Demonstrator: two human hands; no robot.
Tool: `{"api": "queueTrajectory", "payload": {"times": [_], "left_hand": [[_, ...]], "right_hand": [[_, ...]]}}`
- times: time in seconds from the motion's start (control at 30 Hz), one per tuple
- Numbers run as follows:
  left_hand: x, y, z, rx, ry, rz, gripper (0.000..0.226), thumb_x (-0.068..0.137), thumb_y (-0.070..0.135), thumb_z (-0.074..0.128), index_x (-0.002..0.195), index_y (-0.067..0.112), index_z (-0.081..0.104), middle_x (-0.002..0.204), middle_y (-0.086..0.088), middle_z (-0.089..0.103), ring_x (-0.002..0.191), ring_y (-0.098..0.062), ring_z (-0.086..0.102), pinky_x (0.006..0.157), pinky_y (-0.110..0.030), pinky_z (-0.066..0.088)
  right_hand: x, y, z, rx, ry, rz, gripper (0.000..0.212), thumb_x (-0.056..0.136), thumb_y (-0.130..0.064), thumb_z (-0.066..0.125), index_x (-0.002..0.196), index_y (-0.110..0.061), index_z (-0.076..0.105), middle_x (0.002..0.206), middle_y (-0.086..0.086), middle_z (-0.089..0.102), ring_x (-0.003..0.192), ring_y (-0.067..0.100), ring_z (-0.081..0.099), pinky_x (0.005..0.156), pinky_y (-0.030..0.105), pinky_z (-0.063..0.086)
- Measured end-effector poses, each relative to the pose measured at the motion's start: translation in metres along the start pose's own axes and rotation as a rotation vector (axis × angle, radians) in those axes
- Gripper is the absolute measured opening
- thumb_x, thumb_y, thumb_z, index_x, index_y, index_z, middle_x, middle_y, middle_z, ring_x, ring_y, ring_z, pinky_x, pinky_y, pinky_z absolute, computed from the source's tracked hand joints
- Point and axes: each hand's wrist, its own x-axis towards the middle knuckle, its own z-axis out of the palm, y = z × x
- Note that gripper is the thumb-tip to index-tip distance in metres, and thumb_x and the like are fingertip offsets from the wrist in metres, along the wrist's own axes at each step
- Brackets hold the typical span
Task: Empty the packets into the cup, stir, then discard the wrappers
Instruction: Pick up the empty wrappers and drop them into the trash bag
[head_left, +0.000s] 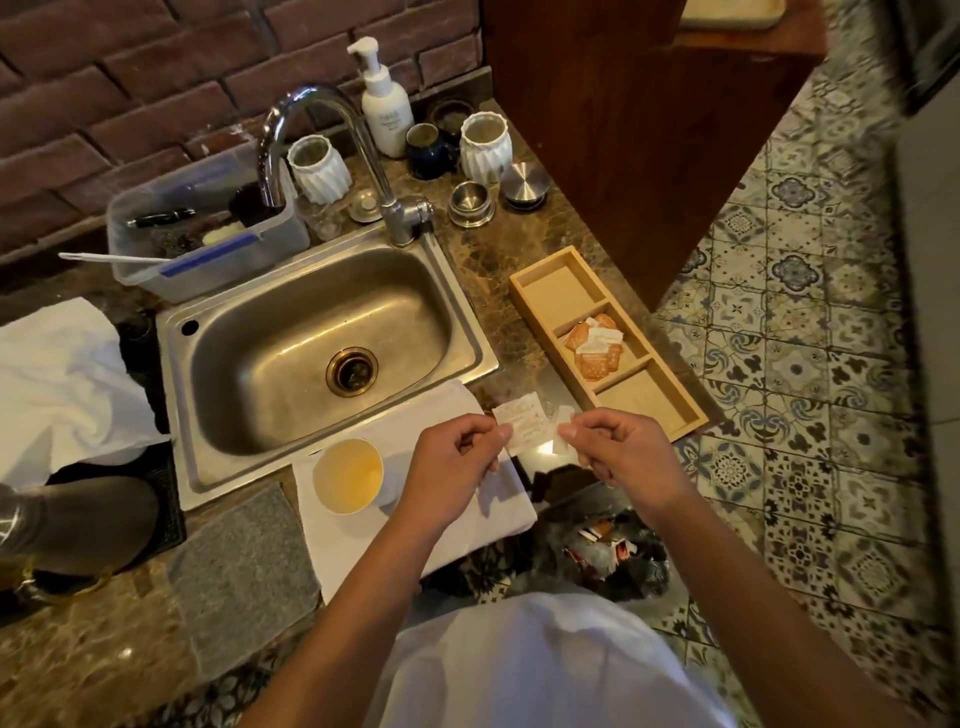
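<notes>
A small white packet (524, 423) is pinched in my left hand (457, 452) at its lower left edge. My right hand (618, 447) grips a torn-off white strip (562, 427) just to the packet's right. Both hands hover over the counter's front edge, right of the sink. A white paper cup (348, 475) with yellowish contents stands on a white cloth (467, 535), left of my left hand. More orange and white packets (596, 345) lie in the middle compartment of a wooden tray (524, 296).
A steel sink (291, 353) with a tap (322, 135) lies beyond the cup. A bin with a dark bag (613, 551) holding wrappers stands on the floor below my right hand. Jars, cups and a soap bottle (384, 104) crowd the back of the counter.
</notes>
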Motion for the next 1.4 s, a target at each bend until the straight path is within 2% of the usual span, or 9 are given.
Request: {"api": "queueTrajectory", "payload": {"times": [0.17,0.43,0.5,0.63,0.77,0.87,1.0,1.17,1.4], "left_hand": [[-0.006,-0.001,-0.004,-0.001,-0.055,0.026,0.017,0.094,0.018,0.068,0.084,0.007,0.074,0.059,0.001,0.061,0.051,-0.005,0.050,0.056,-0.021,0.044],[-0.025,0.000,-0.033,0.062,-0.194,0.091,0.019,0.095,0.024,0.067,0.083,0.012,0.073,0.058,0.002,0.061,0.050,-0.008,0.049,0.055,-0.024,0.044],[-0.031,-0.002,-0.045,0.073,-0.199,0.118,0.019,0.095,0.025,0.067,0.083,0.012,0.073,0.058,0.002,0.062,0.050,-0.009,0.049,0.054,-0.021,0.044],[-0.043,-0.008,-0.064,0.075,-0.216,0.157,0.018,0.096,0.023,0.067,0.083,0.012,0.073,0.057,0.002,0.061,0.048,-0.011,0.048,0.052,-0.020,0.043],[-0.055,-0.015,-0.076,0.068,-0.259,0.187,0.019,0.095,0.025,0.067,0.079,0.015,0.072,0.056,0.003,0.062,0.049,-0.012,0.049,0.054,-0.025,0.044],[-0.063,-0.022,-0.076,0.073,-0.309,0.179,0.020,0.096,0.026,0.067,0.079,0.016,0.071,0.057,0.002,0.062,0.050,-0.013,0.050,0.055,-0.030,0.045],[-0.077,-0.028,-0.064,0.086,-0.368,0.158,0.022,0.097,0.030,0.064,0.078,0.019,0.069,0.059,0.002,0.063,0.052,-0.011,0.052,0.059,-0.031,0.046],[-0.092,-0.032,-0.035,0.122,-0.442,0.160,0.028,0.096,0.034,0.064,0.073,0.020,0.069,0.060,0.000,0.064,0.055,-0.011,0.054,0.065,-0.036,0.048],[-0.099,-0.042,0.029,0.275,-0.503,0.166,0.029,0.096,0.038,0.063,0.075,0.022,0.074,0.063,0.004,0.068,0.059,-0.010,0.058,0.065,-0.034,0.048]], "right_hand": [[-0.020,0.004,0.006,-0.019,0.090,0.005,0.012,0.091,-0.023,0.073,0.088,-0.012,0.078,0.062,0.002,0.059,0.053,0.014,0.042,0.050,0.026,0.034],[-0.059,0.022,0.045,0.001,0.237,-0.032,0.012,0.091,-0.024,0.073,0.091,-0.014,0.079,0.068,0.006,0.064,0.058,0.017,0.048,0.050,0.022,0.040],[-0.069,0.028,0.060,-0.003,0.273,-0.039,0.011,0.090,-0.024,0.074,0.092,-0.015,0.079,0.071,0.006,0.067,0.058,0.012,0.054,0.052,0.019,0.044],[-0.088,0.033,0.089,0.023,0.327,-0.045,0.012,0.089,-0.019,0.074,0.096,-0.010,0.078,0.070,0.006,0.066,0.046,0.000,0.051,0.044,0.011,0.041],[-0.109,0.036,0.111,0.050,0.374,-0.056,0.008,0.090,-0.017,0.073,0.093,-0.011,0.077,0.067,0.005,0.064,0.045,0.003,0.048,0.043,0.014,0.039],[-0.125,0.045,0.117,0.051,0.425,-0.072,0.007,0.090,-0.018,0.073,0.089,-0.012,0.076,0.063,0.002,0.063,0.047,0.010,0.042,0.044,0.022,0.034],[-0.148,0.062,0.114,0.082,0.486,-0.094,0.011,0.090,-0.019,0.073,0.087,-0.009,0.075,0.062,0.004,0.060,0.050,0.016,0.042,0.043,0.025,0.034],[-0.175,0.081,0.087,0.113,0.561,-0.066,0.012,0.090,-0.028,0.074,0.088,-0.017,0.077,0.064,0.004,0.062,0.053,0.021,0.043,0.048,0.031,0.035],[-0.204,0.108,0.024,0.019,0.649,0.009,0.019,0.094,-0.027,0.069,0.082,-0.012,0.074,0.059,-0.003,0.061,0.044,0.005,0.046,0.046,0.015,0.039]]}}
